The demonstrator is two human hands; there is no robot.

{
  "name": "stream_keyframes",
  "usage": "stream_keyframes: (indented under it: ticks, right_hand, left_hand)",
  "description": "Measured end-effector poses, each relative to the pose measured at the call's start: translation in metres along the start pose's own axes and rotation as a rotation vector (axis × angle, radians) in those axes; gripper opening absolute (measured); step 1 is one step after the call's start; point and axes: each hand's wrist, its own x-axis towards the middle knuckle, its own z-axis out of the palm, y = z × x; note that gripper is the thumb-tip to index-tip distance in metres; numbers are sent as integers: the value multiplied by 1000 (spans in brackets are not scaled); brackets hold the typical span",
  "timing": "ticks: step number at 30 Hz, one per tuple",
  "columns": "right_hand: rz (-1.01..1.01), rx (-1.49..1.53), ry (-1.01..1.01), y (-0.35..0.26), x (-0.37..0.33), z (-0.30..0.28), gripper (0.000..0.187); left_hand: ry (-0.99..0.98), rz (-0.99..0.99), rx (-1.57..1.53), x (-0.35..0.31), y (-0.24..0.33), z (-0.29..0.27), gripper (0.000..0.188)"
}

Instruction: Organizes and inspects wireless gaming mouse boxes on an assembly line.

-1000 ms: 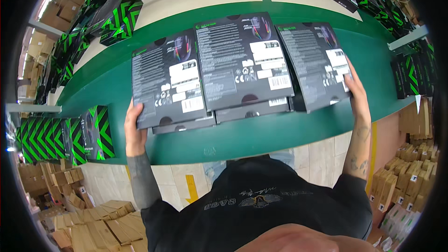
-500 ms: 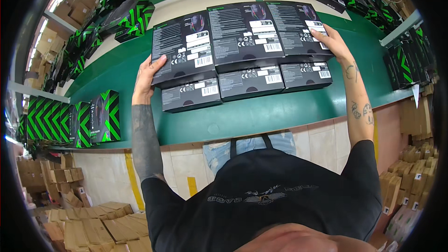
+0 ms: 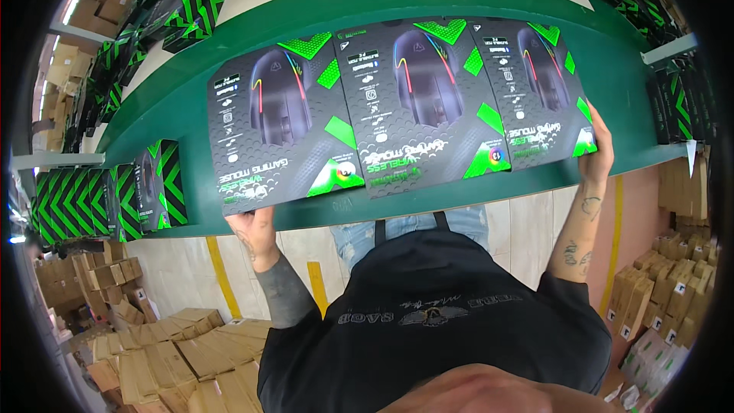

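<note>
Three black-and-green gaming mouse boxes form a close row between my hands: a left box (image 3: 283, 115), a middle box (image 3: 428, 107) and a right box (image 3: 539, 95). Their faces with the mouse picture are up, the print upside down to me. My left hand (image 3: 256, 233) grips the near left corner of the left box, most of its fingers hidden underneath. At the other end, my right hand (image 3: 600, 145) is closed on the right box's outer side. Whether more boxes lie beneath the row is hidden.
A green workbench (image 3: 306, 218) runs across under the boxes. Green-and-black boxes (image 3: 73, 203) stand at its left end, and more boxes (image 3: 677, 107) stand at the right. Metal posts (image 3: 669, 50) rise at the sides. Cardboard cartons (image 3: 168, 367) are stacked on the floor.
The boxes have turned from their printed backs to their mouse-picture faces and come nearer to me. Both hands have moved down toward the near edge. The lower row no longer shows.
</note>
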Motion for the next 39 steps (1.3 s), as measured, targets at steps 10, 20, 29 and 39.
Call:
stream_keyframes:
  ticks: [10, 20, 29, 39]
  right_hand:
    - [-49, -286, -329, -84, 36, 41, 47]
    - [-397, -693, -311, -92, 143, 110, 39]
    - [-466, 1231, -559, 17, 166, 73, 29]
    - [-501, 1170, -485, 17, 143, 51, 30]
  left_hand:
    - [-136, -134, 280, 59, 11, -24, 42]
    - [-410, 587, 776, 51, 89, 53, 73]
    - [-527, 601, 1044, 40, 77, 94, 95]
    - [-507, 631, 940, 45, 77, 84, 94]
